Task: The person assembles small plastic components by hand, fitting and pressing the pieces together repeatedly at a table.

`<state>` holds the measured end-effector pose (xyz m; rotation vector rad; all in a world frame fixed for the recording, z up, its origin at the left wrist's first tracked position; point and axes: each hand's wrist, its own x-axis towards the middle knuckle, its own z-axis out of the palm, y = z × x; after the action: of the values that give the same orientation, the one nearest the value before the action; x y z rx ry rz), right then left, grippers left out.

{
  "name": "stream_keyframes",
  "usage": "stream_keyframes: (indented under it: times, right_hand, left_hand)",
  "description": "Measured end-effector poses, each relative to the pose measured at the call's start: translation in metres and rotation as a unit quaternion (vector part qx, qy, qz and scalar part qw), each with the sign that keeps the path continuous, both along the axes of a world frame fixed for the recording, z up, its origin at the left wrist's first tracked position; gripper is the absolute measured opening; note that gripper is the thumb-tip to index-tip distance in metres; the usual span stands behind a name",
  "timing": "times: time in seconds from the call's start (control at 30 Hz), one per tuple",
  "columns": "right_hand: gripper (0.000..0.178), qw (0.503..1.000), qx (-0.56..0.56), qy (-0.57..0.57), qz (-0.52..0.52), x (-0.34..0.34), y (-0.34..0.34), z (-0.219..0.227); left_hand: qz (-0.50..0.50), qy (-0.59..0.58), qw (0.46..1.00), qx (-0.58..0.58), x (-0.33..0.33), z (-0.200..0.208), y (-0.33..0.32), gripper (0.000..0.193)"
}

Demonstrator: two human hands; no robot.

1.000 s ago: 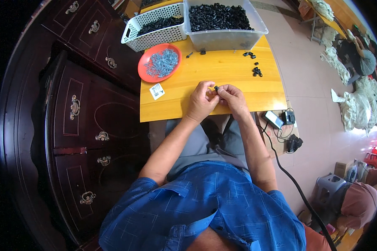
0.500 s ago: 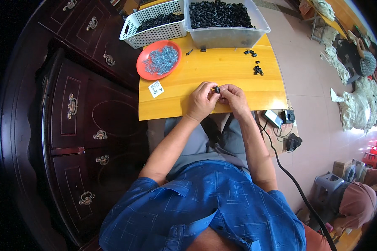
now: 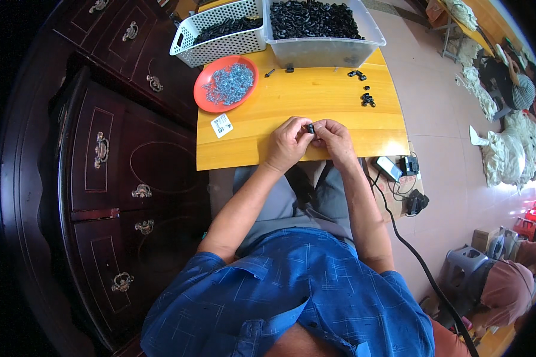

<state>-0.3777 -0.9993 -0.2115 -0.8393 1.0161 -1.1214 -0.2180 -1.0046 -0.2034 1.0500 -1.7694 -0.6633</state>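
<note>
Fingers of the left hand (image 3: 287,146) and right hand (image 3: 336,141) grasp a black part (image 3: 310,128) over the table (image 3: 309,95), where a red plate (image 3: 204,102) holds silvery pieces (image 3: 229,83).

blk pc (image 3: 310,128) btwn l fingers (image 3: 296,124) & r fingers (image 3: 323,131) got turned slightly, w/ more showing vs a sec ago.

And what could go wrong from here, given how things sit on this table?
The small black part, held at the fingertips of the left hand and right hand, could slip; so close to the near edge of the yellow table, it might drop off.

The red plate sits right at the table's left edge, so a knock might tip it and scatter its small metal pieces.
</note>
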Motion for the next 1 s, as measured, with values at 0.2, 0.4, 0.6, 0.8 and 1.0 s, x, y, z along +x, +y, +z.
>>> stream_keyframes:
  times: [0.2,0.4,0.6,0.8,1.0]
  right_hand:
    - [0.018,1.000,-0.002,0.004,0.007,-0.0011,-0.0010,-0.0024]
    - [0.019,1.000,-0.010,0.004,0.012,-0.0025,-0.0002,-0.0011]
    - [0.020,1.000,-0.007,0.015,0.005,-0.0009,0.0008,0.0022]
    - [0.018,1.000,-0.019,0.018,-0.001,0.0007,0.0013,0.0037]
    - [0.017,1.000,-0.017,0.006,-0.003,0.0004,0.0019,0.0013]
  left_hand:
    - [-0.010,-0.001,1.000,-0.001,0.0009,0.0013,0.0000,0.022]
    - [-0.012,-0.008,1.000,0.002,0.0011,0.0020,-0.0002,0.021]
    - [-0.002,-0.008,1.000,0.011,-0.0002,0.0030,0.0006,0.021]
    - [-0.012,0.014,0.999,0.034,0.0003,0.0030,0.0001,0.021]
    - [-0.016,0.011,1.000,0.025,0.0005,0.0025,0.0005,0.020]
